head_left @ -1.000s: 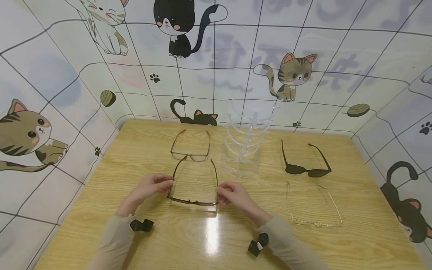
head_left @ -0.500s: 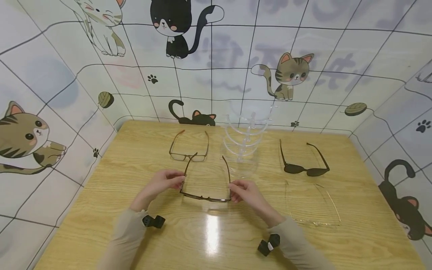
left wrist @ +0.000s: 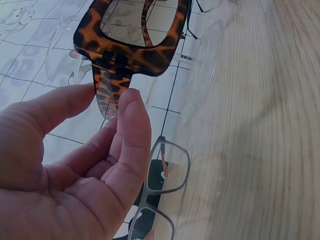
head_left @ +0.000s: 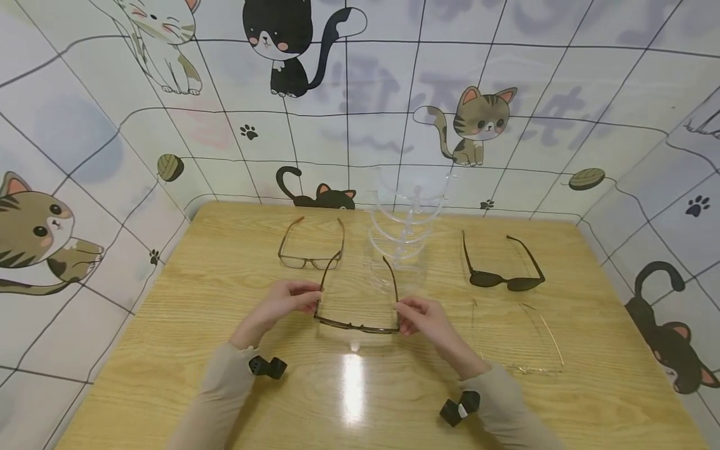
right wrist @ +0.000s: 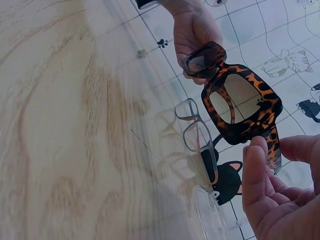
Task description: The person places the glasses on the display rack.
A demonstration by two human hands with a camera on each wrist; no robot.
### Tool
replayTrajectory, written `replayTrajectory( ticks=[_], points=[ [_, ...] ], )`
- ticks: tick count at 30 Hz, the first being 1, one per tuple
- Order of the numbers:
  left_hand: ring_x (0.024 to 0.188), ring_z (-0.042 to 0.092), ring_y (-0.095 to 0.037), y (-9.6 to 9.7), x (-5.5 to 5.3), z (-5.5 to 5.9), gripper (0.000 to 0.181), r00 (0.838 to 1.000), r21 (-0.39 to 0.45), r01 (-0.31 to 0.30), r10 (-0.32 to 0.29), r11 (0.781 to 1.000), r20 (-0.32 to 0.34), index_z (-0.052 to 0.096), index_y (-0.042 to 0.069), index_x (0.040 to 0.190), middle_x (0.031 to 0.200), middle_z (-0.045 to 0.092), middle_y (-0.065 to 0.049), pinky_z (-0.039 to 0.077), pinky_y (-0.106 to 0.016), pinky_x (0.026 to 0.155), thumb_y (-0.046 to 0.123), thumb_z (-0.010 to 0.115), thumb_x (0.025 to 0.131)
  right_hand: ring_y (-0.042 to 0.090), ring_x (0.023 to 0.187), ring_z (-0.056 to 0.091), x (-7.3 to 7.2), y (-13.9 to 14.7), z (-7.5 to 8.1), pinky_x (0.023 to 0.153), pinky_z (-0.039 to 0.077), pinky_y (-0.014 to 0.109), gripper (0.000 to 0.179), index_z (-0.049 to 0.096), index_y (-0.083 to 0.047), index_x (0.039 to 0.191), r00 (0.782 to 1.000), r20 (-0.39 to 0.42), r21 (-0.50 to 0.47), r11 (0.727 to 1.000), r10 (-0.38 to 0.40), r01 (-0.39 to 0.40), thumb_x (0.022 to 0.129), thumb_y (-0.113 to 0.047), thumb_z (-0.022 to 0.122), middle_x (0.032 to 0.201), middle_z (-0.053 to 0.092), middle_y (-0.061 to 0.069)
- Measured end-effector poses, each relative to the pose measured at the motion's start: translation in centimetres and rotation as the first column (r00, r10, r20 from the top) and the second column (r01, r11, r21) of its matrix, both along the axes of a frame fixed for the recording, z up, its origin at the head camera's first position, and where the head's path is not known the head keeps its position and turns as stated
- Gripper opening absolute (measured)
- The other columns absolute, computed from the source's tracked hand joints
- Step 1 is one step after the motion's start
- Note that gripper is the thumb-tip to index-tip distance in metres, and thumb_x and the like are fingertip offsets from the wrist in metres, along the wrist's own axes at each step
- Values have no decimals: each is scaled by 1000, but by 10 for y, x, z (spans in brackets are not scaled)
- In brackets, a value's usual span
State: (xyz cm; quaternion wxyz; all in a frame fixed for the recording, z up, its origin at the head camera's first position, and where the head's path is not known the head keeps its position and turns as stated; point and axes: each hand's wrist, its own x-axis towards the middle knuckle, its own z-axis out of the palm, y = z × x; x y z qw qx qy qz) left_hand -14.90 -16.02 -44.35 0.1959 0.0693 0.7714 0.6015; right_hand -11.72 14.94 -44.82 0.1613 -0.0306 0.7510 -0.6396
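Note:
Both hands hold tortoiseshell sunglasses (head_left: 355, 326) up off the table, temples unfolded and pointing away toward the wall. My left hand (head_left: 287, 303) pinches the left temple close to its hinge, thumb on one side and fingers on the other, as the left wrist view shows (left wrist: 85, 165). On the opposite side, my right hand (head_left: 427, 322) pinches the other temple near the hinge. A tinted lens and the mottled orange-black rim (right wrist: 270, 97) show in the right wrist view. Just beyond stands a clear tiered display stand (head_left: 415, 206).
Thin brown-framed glasses (head_left: 308, 259) lie behind the left hand, partly overlapped by a held temple tip. Black sunglasses (head_left: 488, 279) and gold wire-framed glasses (head_left: 523, 369) lie open at the right. A cat-patterned wall covering (head_left: 315, 137) borders the wooden table (head_left: 185, 325).
Both hands have carried the tortoiseshell sunglasses to the right and slightly away toward the display stand. The other glasses and the stand stay put while the head view shifts a little.

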Motion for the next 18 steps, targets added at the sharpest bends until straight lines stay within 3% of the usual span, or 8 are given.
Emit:
replayTrajectory(
  ticks=[8,18],
  points=[
    [76,64,-15,18,-5,1,43,1000,29,-4,4,1000,8,55,-11,122,101,64,-24,55,-40,78,18,62,92,13,60,58,0,14,3,59,55,28,39,55,15,111,998,9,8,998,-54,54,94,-20,58,71,60,3],
    [78,63,-11,37,-11,0,39,1000,105,-21,20,994,4,55,-13,121,111,60,-31,55,-32,77,10,62,90,12,61,58,-1,30,7,60,55,29,42,54,14,114,994,28,10,994,-109,109,95,-22,57,72,59,2]
  ],
)
